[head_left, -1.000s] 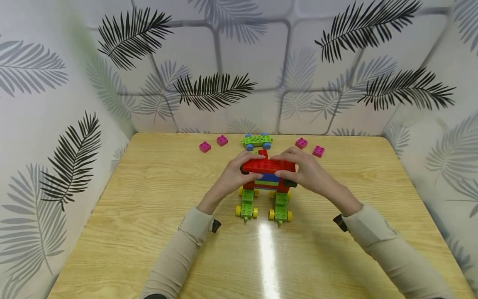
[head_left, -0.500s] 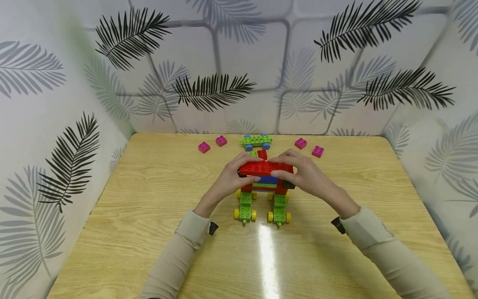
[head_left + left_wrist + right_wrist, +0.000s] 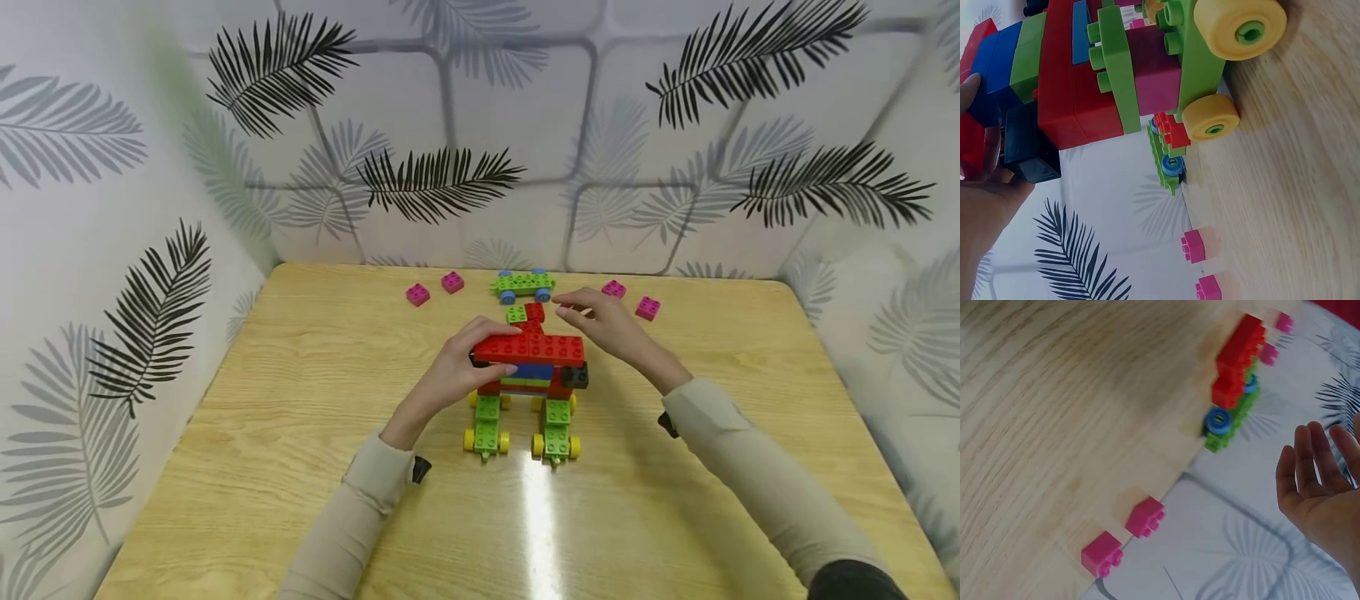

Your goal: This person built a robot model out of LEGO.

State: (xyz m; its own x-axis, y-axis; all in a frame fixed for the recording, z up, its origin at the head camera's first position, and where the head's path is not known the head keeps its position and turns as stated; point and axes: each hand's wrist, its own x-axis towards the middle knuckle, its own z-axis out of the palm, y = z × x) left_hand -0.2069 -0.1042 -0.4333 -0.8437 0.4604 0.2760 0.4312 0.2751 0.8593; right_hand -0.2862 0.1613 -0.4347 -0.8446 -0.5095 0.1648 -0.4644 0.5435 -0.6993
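Observation:
A block build with a red top layer (image 3: 566, 350), blue and green layers below and green wheeled legs (image 3: 557, 425) stands mid-table. My left hand (image 3: 453, 362) grips the left end of its red top, thumb in front and fingers over the top. In the left wrist view that hand (image 3: 985, 206) is partly cut off beside a black block (image 3: 1029, 144). My right hand (image 3: 607, 325) is off the build, to its upper right, holding nothing visible. The right wrist view shows the hand (image 3: 1329, 494) with fingers loosely extended.
Behind the build are small red (image 3: 535, 312) and green blocks (image 3: 517, 314). Farther back stands a green base with blue wheels (image 3: 523, 285). Pink blocks lie left (image 3: 417, 294) and right (image 3: 648, 307) near the table's back edge, below a patterned backdrop.
My right hand has let go of the red top and moved up and away toward the back. The left hand keeps its grip; the build appears slightly lower in the head view.

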